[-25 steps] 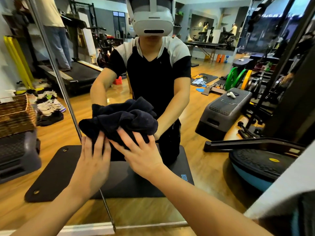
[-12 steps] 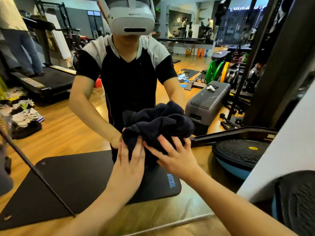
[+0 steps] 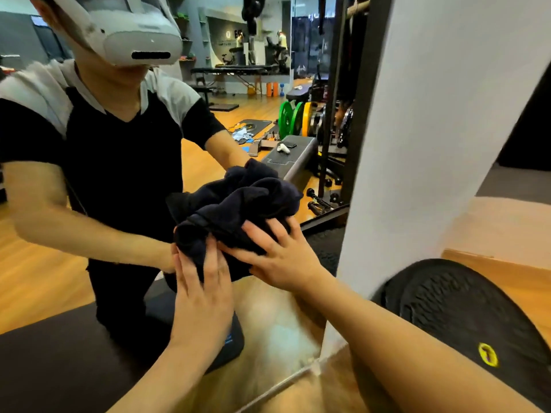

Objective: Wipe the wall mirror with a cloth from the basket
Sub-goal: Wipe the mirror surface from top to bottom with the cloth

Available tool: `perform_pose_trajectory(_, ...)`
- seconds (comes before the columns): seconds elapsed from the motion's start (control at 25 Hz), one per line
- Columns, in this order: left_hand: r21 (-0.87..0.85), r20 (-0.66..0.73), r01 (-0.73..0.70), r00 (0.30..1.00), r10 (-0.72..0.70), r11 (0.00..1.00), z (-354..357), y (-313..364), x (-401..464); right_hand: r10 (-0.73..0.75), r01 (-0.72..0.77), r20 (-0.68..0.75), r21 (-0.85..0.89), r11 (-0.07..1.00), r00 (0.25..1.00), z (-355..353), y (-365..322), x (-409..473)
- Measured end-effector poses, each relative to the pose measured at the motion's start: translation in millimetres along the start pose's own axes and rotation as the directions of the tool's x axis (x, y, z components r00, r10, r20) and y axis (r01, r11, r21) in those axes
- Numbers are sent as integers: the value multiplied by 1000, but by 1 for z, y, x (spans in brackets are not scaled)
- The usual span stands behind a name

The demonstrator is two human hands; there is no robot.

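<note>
A bunched dark navy cloth is pressed flat against the wall mirror, near the mirror's right edge. My left hand presses its lower left part with straight fingers. My right hand presses its lower right part, fingers spread. The mirror shows my own reflection, arms reaching to the cloth. The basket is out of view.
A white pillar borders the mirror on the right. A black balance dome lies on the wooden floor at my right. Reflected in the mirror are a black floor mat, a grey step platform and coloured weight plates.
Both hands have slid the cloth to the right across the mirror, from near the seam between the panels to the right edge by the pillar. The view has swung right with them.
</note>
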State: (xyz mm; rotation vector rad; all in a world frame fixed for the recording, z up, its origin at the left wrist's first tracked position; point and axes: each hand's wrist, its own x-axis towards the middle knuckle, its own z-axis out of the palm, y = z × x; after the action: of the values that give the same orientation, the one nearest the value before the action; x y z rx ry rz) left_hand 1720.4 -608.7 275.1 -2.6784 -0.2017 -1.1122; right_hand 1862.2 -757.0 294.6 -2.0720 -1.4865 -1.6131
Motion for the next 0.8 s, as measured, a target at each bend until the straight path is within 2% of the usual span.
perform_pose_trajectory(0.2, -71, -37, 41, 998, -43, 997, 21, 66, 30, 12, -12, -12, -19, 1000, 1000, -4, 60, -34)
perform_pose_trajectory(0.36, -105, -64, -18, 998, 11, 994, 30, 106, 55, 57, -58, -39, -17, 998, 998, -9, 97, -55)
perform_pose_trajectory(0.48, -117, -90, -62, 995, 52, 991, 34, 133, 72, 112, -112, -4, -33, 993, 994, -17, 123, -75)
perform_pose_trajectory(0.64, -53, -61, -160, 986, 156, 986, 41, 145, 74, 213, -212, 44, -6, 977, 976, -25, 128, -94)
perform_pose_trajectory(0.8, 68, 37, -247, 969, 245, 967, 50, 141, 55, 223, -223, 68, -8, 975, 972, -25, 119, -107)
